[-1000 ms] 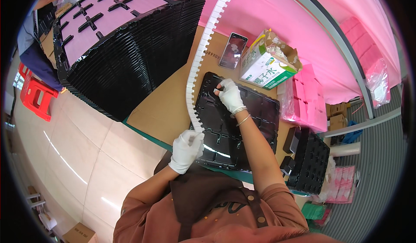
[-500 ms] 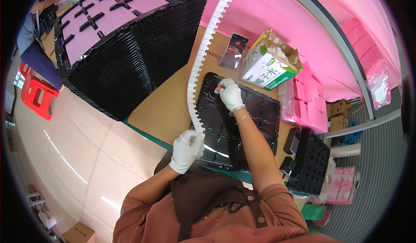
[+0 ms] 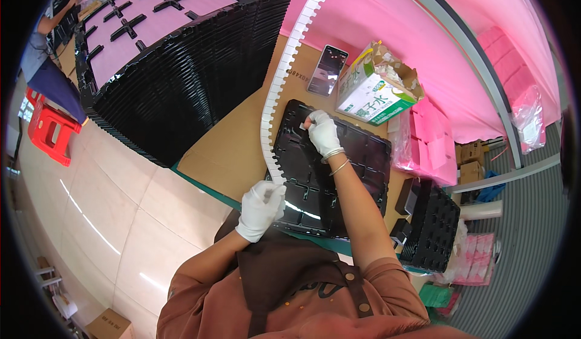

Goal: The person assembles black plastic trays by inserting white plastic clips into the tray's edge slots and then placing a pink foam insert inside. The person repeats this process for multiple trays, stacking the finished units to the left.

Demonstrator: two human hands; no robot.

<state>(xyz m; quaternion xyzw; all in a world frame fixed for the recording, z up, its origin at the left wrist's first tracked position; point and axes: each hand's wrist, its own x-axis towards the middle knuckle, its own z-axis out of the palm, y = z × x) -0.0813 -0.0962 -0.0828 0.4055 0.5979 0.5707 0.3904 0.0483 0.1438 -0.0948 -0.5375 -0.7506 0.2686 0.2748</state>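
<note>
My left hand point(image 3: 260, 211), in a white glove, is closed at the near end of a long white notched strip point(image 3: 283, 68). The strip runs up past the work surface in a gentle curve. Over the upper part of a flat black plastic tray point(image 3: 369, 172) is my right hand point(image 3: 324, 133), also in a white glove. Its thumb and forefinger pinch a small white piece point(image 3: 302, 126). The tray has moulded ridges and shallow compartments, and the right forearm covers part of it.
A tall stack of black trays point(image 3: 200, 79) with pink sheets stands left. Behind the tray lie a phone point(image 3: 328, 70) and an opened carton point(image 3: 378, 97). Pink packs point(image 3: 433, 145) and smaller black trays point(image 3: 433, 227) are right. A person point(image 3: 45, 67) works near a red stool point(image 3: 53, 133).
My right hand has shifted very slightly over the tray, still pinching the small white piece. My left hand stays at the strip's end. The person at far left has moved an arm.
</note>
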